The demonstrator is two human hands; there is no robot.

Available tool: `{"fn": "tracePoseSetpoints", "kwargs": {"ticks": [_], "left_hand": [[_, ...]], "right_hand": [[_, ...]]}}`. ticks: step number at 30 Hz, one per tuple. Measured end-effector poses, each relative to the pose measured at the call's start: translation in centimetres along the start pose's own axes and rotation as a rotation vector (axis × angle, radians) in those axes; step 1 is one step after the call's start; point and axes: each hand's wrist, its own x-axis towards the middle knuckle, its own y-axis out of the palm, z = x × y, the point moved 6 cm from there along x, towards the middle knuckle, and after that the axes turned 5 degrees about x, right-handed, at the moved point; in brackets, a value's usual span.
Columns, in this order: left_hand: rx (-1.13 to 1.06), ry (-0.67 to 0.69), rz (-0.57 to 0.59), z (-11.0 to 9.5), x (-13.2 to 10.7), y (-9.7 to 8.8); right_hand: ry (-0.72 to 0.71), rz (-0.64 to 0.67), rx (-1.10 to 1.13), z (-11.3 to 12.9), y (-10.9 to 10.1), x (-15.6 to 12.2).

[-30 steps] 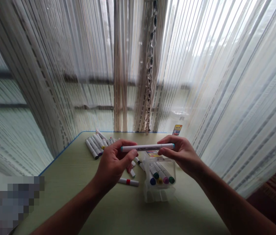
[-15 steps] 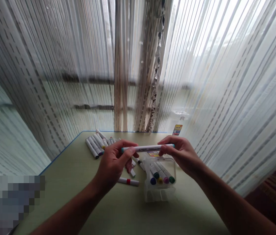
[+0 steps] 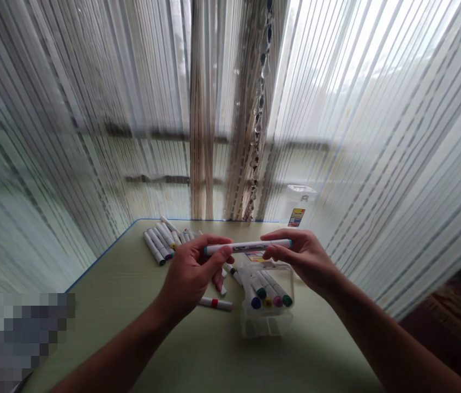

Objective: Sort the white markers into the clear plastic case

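Between my two hands a white marker (image 3: 249, 246) with teal ends is held level above the table. My left hand (image 3: 197, 265) pinches its left end between thumb and fingers. The thumb and fingers of my right hand (image 3: 301, 251) close on the right end. Just below the marker sits a clear plastic case (image 3: 249, 322), open towards me, with several markers (image 3: 269, 289) lying in it, their blue, green, yellow and pink ends facing me. A white marker with a red band (image 3: 215, 303) lies left of the case, partly behind my left hand.
A pile of white markers (image 3: 159, 240) lies on the far left of the green table (image 3: 119, 316). Behind my right hand stands a clear plastic container (image 3: 301, 196) with a yellow label. String curtains (image 3: 148, 109) hang behind the table's blue edge.
The marker has turned slightly about its length, so its printed lettering shows more clearly. My right fingers have shifted a little on its end. The case and loose markers stay put.
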Motion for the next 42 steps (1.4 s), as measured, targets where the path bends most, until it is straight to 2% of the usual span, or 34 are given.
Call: {"fn": "tracePoseSetpoints", "kwargs": {"ticks": [5,15,25,32,37,42], "left_hand": [[0.011,-0.01,0.011,-0.06,-0.06,0.04],[-0.055,-0.013,0.033,0.69,0.24,0.13],[-0.022,-0.016,0.041,0.0,0.12,-0.05],[-0.072,-0.03,0.03,0.39,0.22,-0.32],[-0.123,-0.017,0.039,0.44,0.33,-0.2],[-0.124,-0.008,0.036,0.27,0.37,0.01]], "right_hand": [[-0.057,0.019,-0.026,0.25,0.03,0.1],[-0.059,0.017,-0.046,-0.03,-0.14,0.07],[-0.069,-0.011,0.025,-0.14,-0.25,0.3],[0.006,0.007,0.037,-0.34,-0.27,0.11],[-0.056,0.054,0.036,-0.13,-0.26,0.15],[-0.065,0.035,0.045,-0.11,-0.2,0.25]]}}
